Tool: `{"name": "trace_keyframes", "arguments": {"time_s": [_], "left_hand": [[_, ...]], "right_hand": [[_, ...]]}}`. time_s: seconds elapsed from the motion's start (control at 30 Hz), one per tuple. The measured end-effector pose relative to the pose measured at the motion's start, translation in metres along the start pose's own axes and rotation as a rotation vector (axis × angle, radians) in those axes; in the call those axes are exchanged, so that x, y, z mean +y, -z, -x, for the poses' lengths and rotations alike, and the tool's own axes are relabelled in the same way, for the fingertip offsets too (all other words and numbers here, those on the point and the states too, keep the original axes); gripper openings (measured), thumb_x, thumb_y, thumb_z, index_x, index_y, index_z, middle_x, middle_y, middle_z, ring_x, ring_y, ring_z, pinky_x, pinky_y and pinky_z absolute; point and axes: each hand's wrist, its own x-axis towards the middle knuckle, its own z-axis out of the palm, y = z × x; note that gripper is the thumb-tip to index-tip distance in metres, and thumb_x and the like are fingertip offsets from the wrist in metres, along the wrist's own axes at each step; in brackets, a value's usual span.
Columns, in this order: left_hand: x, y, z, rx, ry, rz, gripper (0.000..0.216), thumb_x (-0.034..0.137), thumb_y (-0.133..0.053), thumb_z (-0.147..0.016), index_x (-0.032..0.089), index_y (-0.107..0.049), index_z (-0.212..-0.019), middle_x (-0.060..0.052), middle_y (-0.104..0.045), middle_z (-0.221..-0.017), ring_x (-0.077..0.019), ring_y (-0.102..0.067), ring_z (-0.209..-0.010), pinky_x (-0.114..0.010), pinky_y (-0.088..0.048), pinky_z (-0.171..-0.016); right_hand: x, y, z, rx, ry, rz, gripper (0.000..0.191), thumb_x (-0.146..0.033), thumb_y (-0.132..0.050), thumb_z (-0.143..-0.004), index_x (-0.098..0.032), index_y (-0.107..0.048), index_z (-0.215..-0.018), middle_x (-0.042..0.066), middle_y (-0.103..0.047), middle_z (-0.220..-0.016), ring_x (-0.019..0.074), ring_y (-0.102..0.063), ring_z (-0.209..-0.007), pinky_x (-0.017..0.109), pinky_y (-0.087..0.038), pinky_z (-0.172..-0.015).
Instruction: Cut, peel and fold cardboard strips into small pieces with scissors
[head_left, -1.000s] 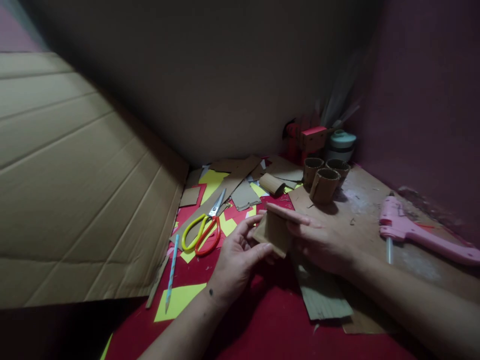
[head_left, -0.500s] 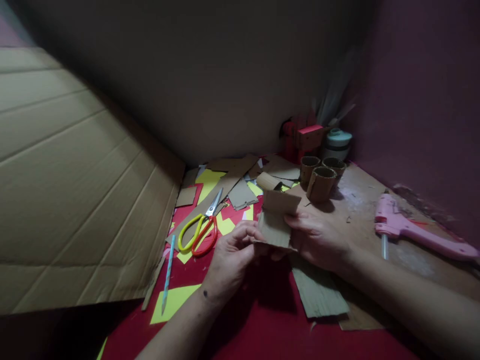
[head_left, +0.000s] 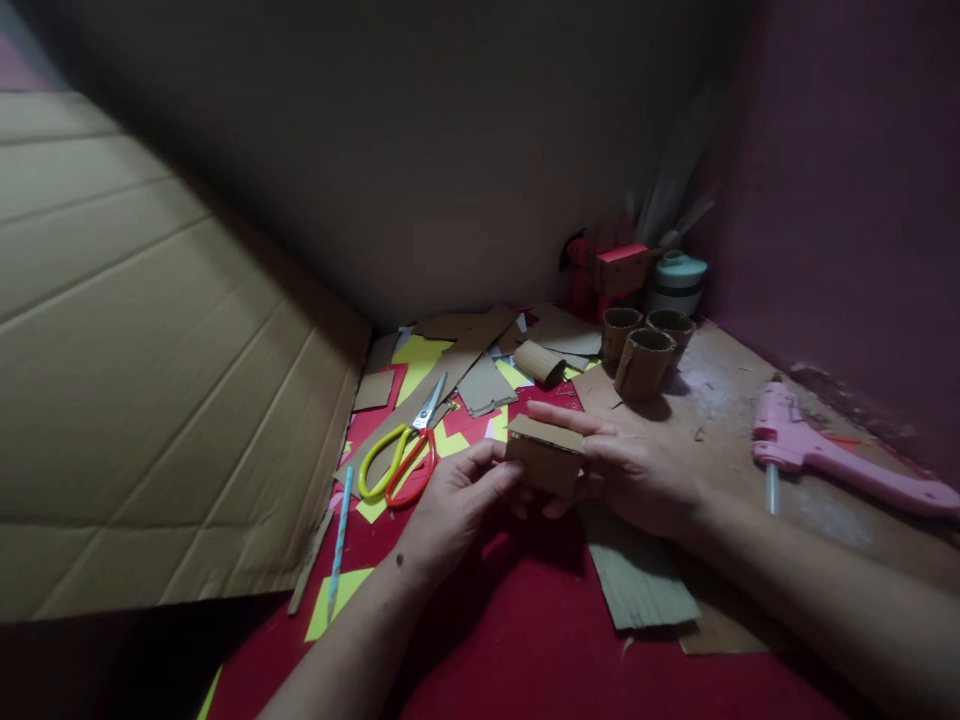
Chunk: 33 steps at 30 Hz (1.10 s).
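Between my two hands is a small folded piece of cardboard [head_left: 545, 468], with a fold along its top and its front face toward me. My left hand [head_left: 469, 505] pinches its left edge, thumb in front. My right hand [head_left: 626, 465] grips the right side, its index finger stretched along behind the top. Below my right hand lies a pale ridged cardboard strip [head_left: 641, 585]. Left of my left hand are scissors [head_left: 401, 465] with one yellow and one red handle, lying part open, and a blue striped pencil [head_left: 340, 540] on yellow paper [head_left: 352, 590].
Three cardboard cups [head_left: 643, 365] stand at the back right, near a pale green lidded jar [head_left: 677, 282]. A pink glue gun [head_left: 825, 455] lies far right. A large cardboard sheet [head_left: 172, 400] leans at left. Scraps cover the red surface [head_left: 480, 650], with a cardboard roll [head_left: 538, 363] among them.
The cardboard piece, opened out with its flap raised before, is now folded over and sits lower. My right index finger has stretched out behind it.
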Motion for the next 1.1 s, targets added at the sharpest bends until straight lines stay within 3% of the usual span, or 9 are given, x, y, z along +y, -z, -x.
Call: {"name": "trace_keyframes", "arguments": {"time_s": [0.27, 0.53, 0.7, 0.9, 1.0, 1.1], "left_hand": [[-0.003, 0.002, 0.0, 0.058, -0.028, 0.01, 0.016, 0.03, -0.062, -0.085, 0.014, -0.062, -0.086, -0.004, -0.062, -0.068, -0.0116, -0.055, -0.059, -0.026, -0.043, -0.06], [-0.002, 0.005, 0.0, 0.035, -0.021, 0.034, 0.013, 0.028, -0.063, -0.085, 0.015, -0.063, -0.086, -0.003, -0.063, -0.07, -0.0111, -0.055, -0.059, -0.025, -0.044, -0.06], [-0.001, 0.002, 0.002, 0.104, 0.005, -0.014, 0.023, 0.03, -0.066, -0.082, 0.018, -0.063, -0.101, -0.008, -0.065, -0.092, -0.0181, -0.061, -0.077, -0.033, -0.05, -0.07], [0.003, 0.002, 0.002, 0.311, -0.229, -0.203, 0.041, 0.024, -0.075, -0.073, 0.027, -0.059, -0.11, -0.004, -0.061, -0.099, -0.0195, -0.058, -0.093, -0.035, -0.048, -0.085], [0.006, 0.003, 0.004, 0.23, -0.238, -0.237, 0.048, 0.022, -0.074, -0.074, 0.031, -0.059, -0.119, -0.003, -0.063, -0.102, -0.02, -0.058, -0.096, -0.035, -0.047, -0.088], [0.007, 0.003, 0.006, 0.175, -0.167, -0.282, 0.034, 0.024, -0.073, -0.075, 0.028, -0.068, -0.109, -0.006, -0.067, -0.105, -0.0231, -0.06, -0.098, -0.034, -0.048, -0.086]], "right_hand": [[-0.002, -0.004, -0.001, -0.015, 0.001, 0.042, 0.059, -0.011, -0.049, -0.076, -0.017, -0.05, -0.135, 0.014, -0.069, -0.108, 0.0246, -0.07, -0.081, 0.036, -0.058, -0.064], [0.0, -0.002, -0.002, 0.028, -0.003, 0.019, 0.052, -0.003, -0.048, -0.078, -0.017, -0.058, -0.126, 0.011, -0.069, -0.107, 0.0212, -0.069, -0.081, 0.035, -0.059, -0.065], [-0.001, -0.006, -0.001, 0.064, -0.035, 0.018, 0.047, -0.005, -0.052, -0.078, -0.015, -0.061, -0.123, 0.011, -0.07, -0.107, 0.0194, -0.068, -0.081, 0.031, -0.059, -0.065], [-0.001, -0.009, -0.001, 0.099, -0.086, 0.089, 0.055, -0.005, -0.05, -0.074, -0.018, -0.059, -0.126, 0.01, -0.072, -0.101, 0.0167, -0.067, -0.071, 0.03, -0.056, -0.063], [-0.001, -0.009, 0.001, 0.096, -0.099, 0.135, 0.053, -0.007, -0.05, -0.074, -0.019, -0.062, -0.124, 0.009, -0.071, -0.106, 0.0164, -0.066, -0.075, 0.028, -0.054, -0.063], [0.0, -0.009, 0.001, 0.051, -0.078, 0.149, 0.052, -0.006, -0.049, -0.072, -0.02, -0.066, -0.118, 0.008, -0.071, -0.103, 0.0161, -0.065, -0.077, 0.026, -0.053, -0.063]]}}
